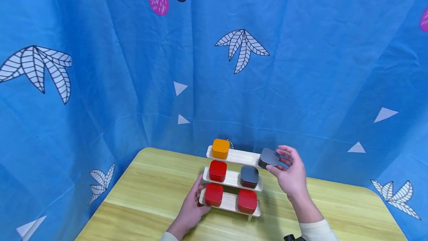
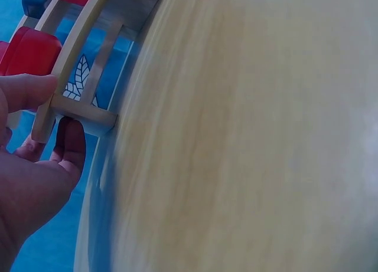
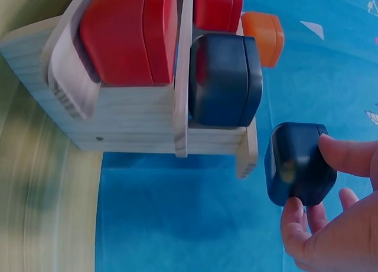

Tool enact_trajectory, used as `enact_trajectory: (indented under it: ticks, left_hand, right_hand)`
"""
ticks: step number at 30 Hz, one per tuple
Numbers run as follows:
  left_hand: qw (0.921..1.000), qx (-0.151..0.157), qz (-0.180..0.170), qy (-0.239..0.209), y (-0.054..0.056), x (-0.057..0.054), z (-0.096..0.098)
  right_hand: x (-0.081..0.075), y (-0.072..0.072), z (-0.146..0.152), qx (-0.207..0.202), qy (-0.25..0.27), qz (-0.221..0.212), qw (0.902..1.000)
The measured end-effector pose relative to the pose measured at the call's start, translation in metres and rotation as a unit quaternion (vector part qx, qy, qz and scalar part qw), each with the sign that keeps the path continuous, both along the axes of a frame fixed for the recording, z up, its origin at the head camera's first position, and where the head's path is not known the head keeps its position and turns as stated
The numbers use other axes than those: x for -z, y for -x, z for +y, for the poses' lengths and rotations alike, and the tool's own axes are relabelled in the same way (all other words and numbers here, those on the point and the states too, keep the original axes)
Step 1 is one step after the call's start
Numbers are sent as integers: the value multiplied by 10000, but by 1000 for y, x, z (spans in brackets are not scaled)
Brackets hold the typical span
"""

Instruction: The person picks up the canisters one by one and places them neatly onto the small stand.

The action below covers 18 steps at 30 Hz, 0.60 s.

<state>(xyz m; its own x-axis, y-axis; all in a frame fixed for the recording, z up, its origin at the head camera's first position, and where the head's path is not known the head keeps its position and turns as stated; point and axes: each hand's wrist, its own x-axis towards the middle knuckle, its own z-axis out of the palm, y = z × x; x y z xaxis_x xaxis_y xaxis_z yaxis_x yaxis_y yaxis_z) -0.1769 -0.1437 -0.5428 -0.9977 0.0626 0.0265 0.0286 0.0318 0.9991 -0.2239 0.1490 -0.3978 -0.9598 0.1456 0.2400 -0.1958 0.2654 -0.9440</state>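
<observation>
A three-tier wooden stand (image 1: 243,157) stands on the table. My left hand (image 1: 192,207) grips the left end of its lowest tier, the thumb over the front edge beside a red box (image 2: 32,52) and fingers beneath. My right hand (image 1: 291,174) pinches a dark rounded box (image 3: 295,160) between thumb and fingers. That box is at the top tier's right end; the right wrist view shows a gap between it and the stand. An orange box (image 1: 220,148) sits at the top left. The middle tier bears a red box (image 1: 217,171) and a dark box (image 1: 249,176).
Two red boxes sit on the lowest tier, one at the left (image 1: 214,195) and one at the right (image 1: 247,201). A patterned blue cloth (image 1: 214,96) hangs behind the wooden table (image 1: 150,181). A small black object (image 1: 290,238) shows by the right sleeve.
</observation>
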Motion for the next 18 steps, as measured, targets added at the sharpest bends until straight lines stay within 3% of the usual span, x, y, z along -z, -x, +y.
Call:
enact_trajectory:
  ticks: [8, 18]
  left_hand:
    - [9997, 107, 99, -187, 1, 2, -1]
    - [9998, 127, 165, -58, 0, 1, -1]
  right_hand:
    - [1, 4, -8, -198, 88, -19, 9998]
    - [4, 10, -19, -329, 18, -93, 9994]
